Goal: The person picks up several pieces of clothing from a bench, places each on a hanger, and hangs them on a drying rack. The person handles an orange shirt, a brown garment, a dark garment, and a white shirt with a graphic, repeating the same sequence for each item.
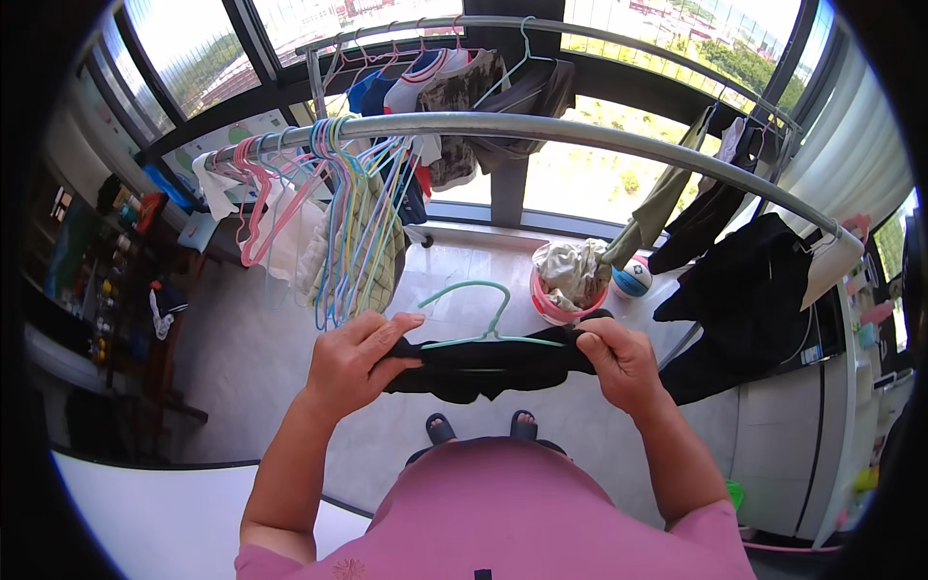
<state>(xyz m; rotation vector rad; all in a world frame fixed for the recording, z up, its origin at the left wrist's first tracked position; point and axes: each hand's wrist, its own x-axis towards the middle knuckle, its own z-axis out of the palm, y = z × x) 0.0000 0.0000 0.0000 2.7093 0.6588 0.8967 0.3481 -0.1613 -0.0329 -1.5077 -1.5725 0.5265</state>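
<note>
Left hand [353, 362], right hand [619, 360]: each grip clamped on black garment [483, 365] (teal hanger [480, 311] inside).

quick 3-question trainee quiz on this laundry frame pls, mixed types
1. True or false: both hands grip the black garment.
2. What lies along the garment's top edge? A) teal hanger B) towel C) rope
3. What holds the crumpled laundry on the floor?

Key:
1. True: left hand and right hand each pinch one end.
2. A
3. The pink basket, under the metal rail.
</note>
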